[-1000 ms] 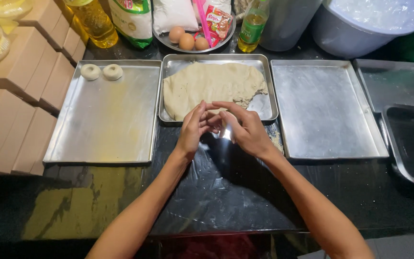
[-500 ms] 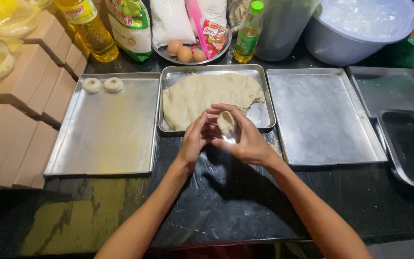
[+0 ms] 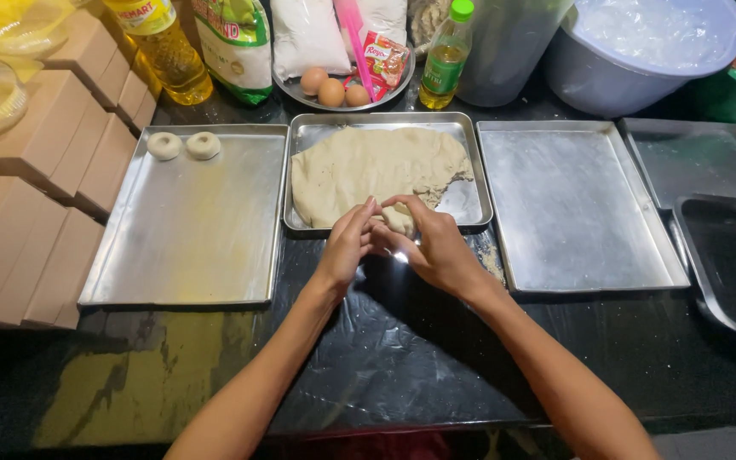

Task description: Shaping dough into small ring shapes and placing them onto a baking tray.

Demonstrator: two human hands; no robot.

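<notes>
My left hand [image 3: 347, 245] and my right hand [image 3: 429, 243] meet over the near rim of the middle metal tray [image 3: 470, 153]. Together their fingertips pinch a small piece of pale dough [image 3: 399, 221] held between them. Behind the hands a flat sheet of dough [image 3: 368, 169] fills most of that tray, torn at its near right corner. Two small ring-shaped dough pieces [image 3: 183, 145] lie at the far left corner of the left tray [image 3: 189, 238].
An empty metal tray [image 3: 572, 204] sits right of the middle one, with darker trays [image 3: 726, 247] beyond. Cardboard boxes [image 3: 36, 196] line the left. At the back stand oil bottles [image 3: 159, 47], bags, a plate with eggs [image 3: 330, 88], a green-capped bottle [image 3: 446, 55] and a big covered bowl [image 3: 641, 47].
Both hands have moved slightly toward the tray while working the small dough piece; the fingers now close more tightly around it.
</notes>
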